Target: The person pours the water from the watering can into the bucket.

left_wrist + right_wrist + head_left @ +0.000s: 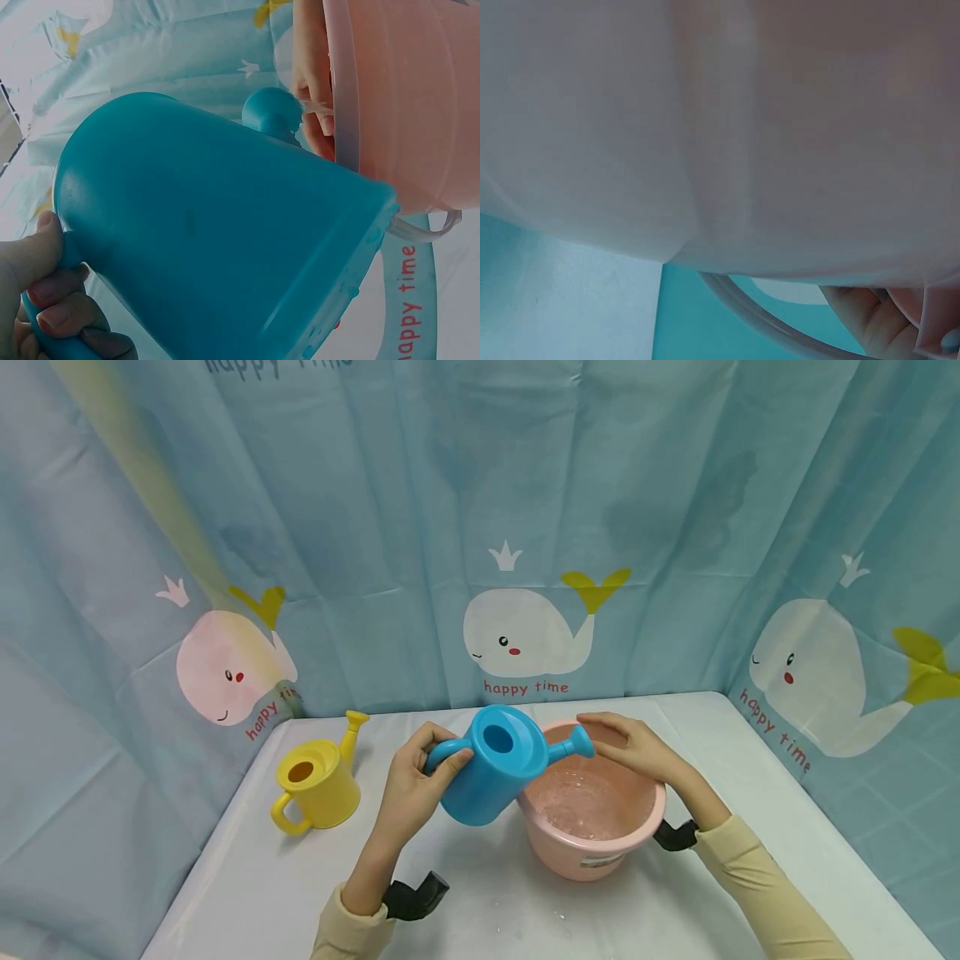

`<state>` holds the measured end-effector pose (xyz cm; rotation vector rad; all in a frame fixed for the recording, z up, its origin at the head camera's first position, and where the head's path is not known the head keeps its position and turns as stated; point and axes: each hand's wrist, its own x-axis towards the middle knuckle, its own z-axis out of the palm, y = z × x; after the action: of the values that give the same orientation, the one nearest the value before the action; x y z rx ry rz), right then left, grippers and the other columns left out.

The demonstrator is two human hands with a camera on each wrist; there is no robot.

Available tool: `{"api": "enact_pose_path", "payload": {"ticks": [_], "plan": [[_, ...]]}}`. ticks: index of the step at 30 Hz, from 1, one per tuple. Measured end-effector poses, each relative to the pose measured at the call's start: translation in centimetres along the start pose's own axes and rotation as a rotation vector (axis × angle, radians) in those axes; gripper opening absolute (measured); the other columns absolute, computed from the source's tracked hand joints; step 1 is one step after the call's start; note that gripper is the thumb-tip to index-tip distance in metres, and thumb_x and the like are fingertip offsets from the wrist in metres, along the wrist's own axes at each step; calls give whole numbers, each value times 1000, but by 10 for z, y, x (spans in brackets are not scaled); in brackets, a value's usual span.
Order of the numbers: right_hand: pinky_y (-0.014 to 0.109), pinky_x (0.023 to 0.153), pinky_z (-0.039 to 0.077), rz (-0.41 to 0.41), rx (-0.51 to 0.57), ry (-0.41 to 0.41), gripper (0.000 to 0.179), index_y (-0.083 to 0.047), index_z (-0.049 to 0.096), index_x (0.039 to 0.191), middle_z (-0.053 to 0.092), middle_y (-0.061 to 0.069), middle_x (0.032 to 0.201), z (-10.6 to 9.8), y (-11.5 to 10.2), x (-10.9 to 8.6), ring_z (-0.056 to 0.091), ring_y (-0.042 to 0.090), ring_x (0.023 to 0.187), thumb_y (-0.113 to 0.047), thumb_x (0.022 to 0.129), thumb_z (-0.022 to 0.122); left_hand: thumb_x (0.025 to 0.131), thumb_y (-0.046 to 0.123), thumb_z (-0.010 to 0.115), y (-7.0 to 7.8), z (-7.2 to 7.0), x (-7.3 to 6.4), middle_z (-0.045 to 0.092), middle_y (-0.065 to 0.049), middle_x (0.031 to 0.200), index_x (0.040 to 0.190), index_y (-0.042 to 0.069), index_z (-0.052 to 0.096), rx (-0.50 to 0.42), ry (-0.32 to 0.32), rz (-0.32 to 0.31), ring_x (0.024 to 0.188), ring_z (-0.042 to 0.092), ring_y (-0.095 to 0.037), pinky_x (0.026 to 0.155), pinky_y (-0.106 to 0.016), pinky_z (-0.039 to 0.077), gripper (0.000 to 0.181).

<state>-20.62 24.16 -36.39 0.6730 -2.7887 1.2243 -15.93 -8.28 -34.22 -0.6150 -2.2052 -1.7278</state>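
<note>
Tilted as it is over the left edge of the pink bucket [551, 843], the blue watering can [491, 785] hangs above the desk [247, 877], its flared spout [576, 745] reaching past the rim. It is squat and rounded, with a round hole in the top and a looped handle, and droplets bead along its bottom edge. The left hand [416, 785] grips that handle, fingers curled firmly through the loop and thumb on top. The right hand [637, 750] is partly closed, holding the bucket's far rim with thumb and fingers.

Water [581, 795] glints inside the bucket, and a thin splash shows at the spout's head in the left wrist view. From overhead, the blue can hides part of the bucket's left rim; the bucket wall fills most of the right wrist view. A yellow watering can [326, 795] (much the same shape) stands upright to the left, well apart.

Both cans look like smooth plastic; the bucket is glossy, with a translucent carrying loop [427, 231]. Behind hangs a creased blue curtain [390, 568] printed with pale whales [525, 635].
</note>
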Motion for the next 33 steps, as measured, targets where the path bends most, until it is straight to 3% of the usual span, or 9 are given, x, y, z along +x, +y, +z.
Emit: {"api": "enact_pose_path", "payload": {"ticks": [19, 33], "plan": [[56, 97, 38, 11, -10, 6, 47, -3, 49, 131, 51, 17, 133, 1, -2, -1, 43, 38, 126, -20, 89, 63, 86, 20, 66, -1, 1, -2, 62, -1, 85, 94, 11, 57, 8, -13, 55, 87, 59, -16, 83, -41, 48, 15], [54, 95, 41, 21, -1, 4, 49, -3, 49, 132, 50, 17, 134, 2, -3, -1, 44, 38, 124, -20, 88, 64, 86, 22, 66, 1, 2, -3, 62, -2, 85, 93, 10, 57, -9, -9, 32, 87, 58, -18, 83, -40, 47, 17]]}}
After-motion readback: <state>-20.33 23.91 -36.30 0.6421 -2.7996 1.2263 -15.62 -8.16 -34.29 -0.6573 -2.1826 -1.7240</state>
